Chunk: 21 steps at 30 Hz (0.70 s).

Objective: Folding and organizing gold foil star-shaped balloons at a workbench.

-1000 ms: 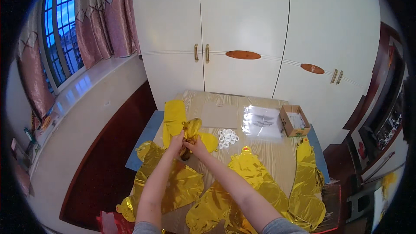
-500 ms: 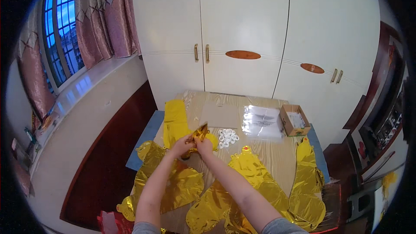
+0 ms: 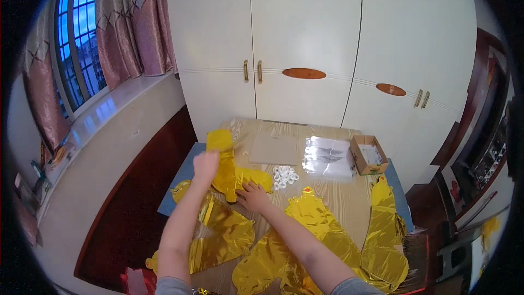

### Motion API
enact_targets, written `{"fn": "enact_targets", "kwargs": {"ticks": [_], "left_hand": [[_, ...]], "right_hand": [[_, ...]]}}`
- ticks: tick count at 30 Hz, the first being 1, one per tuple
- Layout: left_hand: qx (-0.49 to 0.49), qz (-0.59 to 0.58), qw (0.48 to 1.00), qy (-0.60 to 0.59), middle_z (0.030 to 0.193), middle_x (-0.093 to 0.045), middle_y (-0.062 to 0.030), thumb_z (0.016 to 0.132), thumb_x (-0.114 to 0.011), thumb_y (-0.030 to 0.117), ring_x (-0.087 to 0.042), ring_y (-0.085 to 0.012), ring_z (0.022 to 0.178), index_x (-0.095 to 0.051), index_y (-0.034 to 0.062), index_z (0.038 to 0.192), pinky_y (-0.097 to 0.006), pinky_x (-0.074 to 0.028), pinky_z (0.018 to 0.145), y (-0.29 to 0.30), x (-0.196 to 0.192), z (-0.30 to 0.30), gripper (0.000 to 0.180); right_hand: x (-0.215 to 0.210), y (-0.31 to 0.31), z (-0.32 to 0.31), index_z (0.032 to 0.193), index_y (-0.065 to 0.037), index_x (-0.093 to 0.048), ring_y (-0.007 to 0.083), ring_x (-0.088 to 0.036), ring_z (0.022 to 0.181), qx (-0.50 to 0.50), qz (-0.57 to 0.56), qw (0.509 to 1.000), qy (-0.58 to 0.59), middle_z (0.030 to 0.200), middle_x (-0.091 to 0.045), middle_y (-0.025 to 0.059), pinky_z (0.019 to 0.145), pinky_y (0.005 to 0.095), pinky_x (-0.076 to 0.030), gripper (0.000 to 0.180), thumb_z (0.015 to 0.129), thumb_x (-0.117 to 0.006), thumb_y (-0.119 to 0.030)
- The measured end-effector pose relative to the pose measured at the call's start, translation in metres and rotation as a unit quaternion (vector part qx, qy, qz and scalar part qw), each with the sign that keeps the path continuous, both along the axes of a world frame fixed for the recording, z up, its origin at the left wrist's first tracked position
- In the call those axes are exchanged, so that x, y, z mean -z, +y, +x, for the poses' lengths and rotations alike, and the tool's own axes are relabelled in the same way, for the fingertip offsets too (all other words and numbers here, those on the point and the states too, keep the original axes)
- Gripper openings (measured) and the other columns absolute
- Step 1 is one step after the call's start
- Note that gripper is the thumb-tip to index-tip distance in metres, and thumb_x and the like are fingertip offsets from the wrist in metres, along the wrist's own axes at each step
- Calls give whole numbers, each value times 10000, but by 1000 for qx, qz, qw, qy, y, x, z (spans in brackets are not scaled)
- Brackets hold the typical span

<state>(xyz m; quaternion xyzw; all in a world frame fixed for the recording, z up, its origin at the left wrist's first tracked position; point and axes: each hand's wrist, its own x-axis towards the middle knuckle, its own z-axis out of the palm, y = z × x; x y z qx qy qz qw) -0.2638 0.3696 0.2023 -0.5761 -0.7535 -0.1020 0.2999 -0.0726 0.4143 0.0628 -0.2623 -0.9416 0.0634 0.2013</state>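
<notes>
You're facing a tall white cabinet (image 3: 305, 16), brass-toned handles (image 3: 260, 72) and brown oval plaques (image 3: 304, 73) on its doors, pale wood-grain table (image 3: 349, 202) directly in front of it. Left of the cabinet you've got a barred window (image 3: 82, 38) with cloudy blue sky, pink-and-grey curtains (image 3: 153, 22), a glossy sill (image 3: 125, 90) catching that light, white wall (image 3: 109, 147) below, then reddish-brown floor (image 3: 125, 202). Right of the cabinet you've got dark furniture (image 3: 469, 164), details blurred, and a grey stool (image 3: 450, 257) nearer you.
</notes>
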Motion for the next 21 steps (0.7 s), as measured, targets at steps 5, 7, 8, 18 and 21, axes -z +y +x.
{"fn": "enact_targets", "kwargs": {"ticks": [5,7,8,18,21], "left_hand": [[-4,114,990,81,724,-646,-79,825,-548,113,-679,-234,691,-609,101,788,-370,-541,548,4,-90,-16,73],[-1,119,990,81,736,-640,-82,827,-547,110,-678,-241,710,-590,99,784,-377,-539,555,1,-105,-25,62],[4,106,991,78,741,-639,-84,828,-546,107,-677,-251,719,-583,98,783,-386,-538,565,2,-108,-33,59],[34,180,982,40,863,-671,-112,851,-542,129,-666,-339,734,-612,94,917,-450,-529,631,-24,-160,-40,102],[-8,197,980,27,873,-680,-111,860,-542,131,-670,-331,729,-629,95,940,-444,-532,625,-43,-178,-29,124]], "right_hand": [[-6,2,1,1251,-210,-594,294,-460,1270,-1,-37,999,-10,1325,-540,101,1041,507,-344,406,920,-516,-431],[-6,-1,-1,1256,-208,-589,292,-458,1273,-2,-37,999,-9,1336,-533,100,1043,514,-339,410,920,-515,-432],[-7,-3,-2,1260,-208,-585,293,-456,1275,-5,-39,999,-12,1344,-528,102,1045,521,-336,413,920,-514,-431],[-14,-5,0,1319,-200,-530,345,-404,1329,-11,-72,996,-45,1406,-472,130,1090,564,-289,458,938,-484,-449],[-8,-6,-1,1363,-208,-495,373,-387,1339,-8,-63,996,-60,1427,-448,152,1096,567,-279,486,944,-477,-452]]}}
